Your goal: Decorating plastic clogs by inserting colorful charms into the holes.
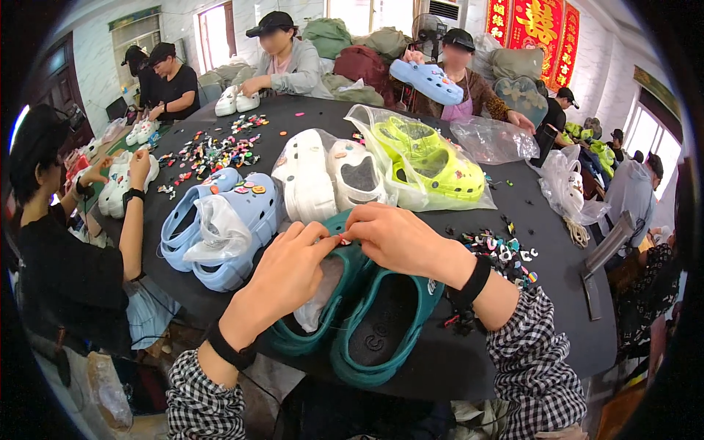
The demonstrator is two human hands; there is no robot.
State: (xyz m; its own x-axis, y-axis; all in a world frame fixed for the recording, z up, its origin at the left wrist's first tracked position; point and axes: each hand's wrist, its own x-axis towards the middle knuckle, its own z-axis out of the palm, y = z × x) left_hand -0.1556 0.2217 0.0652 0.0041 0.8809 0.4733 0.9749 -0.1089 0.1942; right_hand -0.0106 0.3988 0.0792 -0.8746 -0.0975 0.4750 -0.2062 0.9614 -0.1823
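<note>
A pair of dark green clogs stands in front of me, heels toward me. My left hand [282,271] and my right hand [407,238] meet over the toe of the left green clog [293,343], fingertips pinched together. Between them shows a bit of a small red and white shoe charm [345,241], mostly hidden by the fingers. Clear plastic lies inside this clog. The right green clog [367,372] stands beside it, its dark insole bare and a small charm at its right side. My right wrist is above this clog.
Light blue clogs [258,198], white clogs [299,176] and bagged yellow-green clogs [447,174] stand beyond my hands. Loose charms [502,249] lie at right, with another pile [213,154] at far left. A metal stand [605,249] rises from the right edge. Co-workers sit around the black table [469,359].
</note>
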